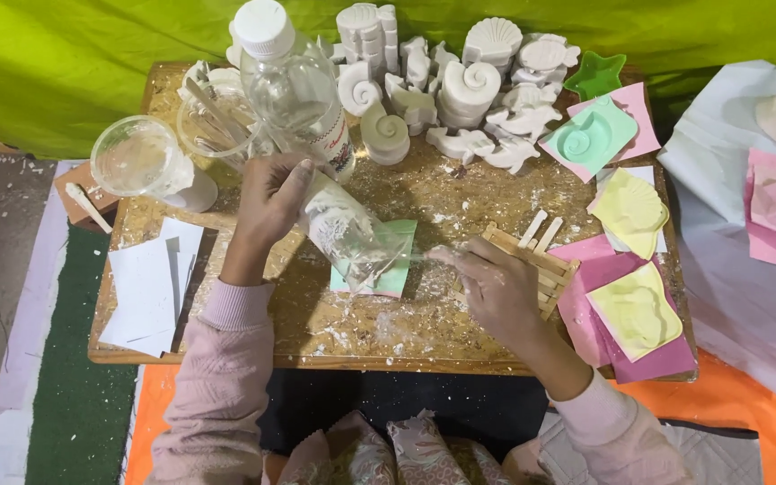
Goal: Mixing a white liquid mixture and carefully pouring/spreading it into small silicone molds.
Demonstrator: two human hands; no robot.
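Fingers (294, 184) of the left hand (271, 202) wrap around a clear, crinkly plastic cup (348, 235) and tip it on its side over a flat green mold (379, 260) near the middle of the wooden board (316, 332).

Far left, by the board's left edge, a clear empty plastic cup (136, 162) stands upright. A stack of white paper squares (150, 283) lies near the front left corner. Behind the left hand, near the back edge, stands a big clear plastic bottle with a white cap (289, 81).

The tipped cup's open mouth points toward the right hand (496, 287). That hand's fingers are pinched shut on a thin stick (406, 258), and the stick's tip goes into the cup's mouth. Just beside the right hand lies a small rack of flat wooden sticks (541, 260).

Along the back edge sits a pile of white plaster shells and sea animals (460, 90). At the back right corner there is a mint green mold with a snail shell shape (588, 136) and a green star mold (596, 74). By the right edge lie two pale yellow shell molds (630, 208) on pink sheets (586, 278).

White crumbs are all over the board.
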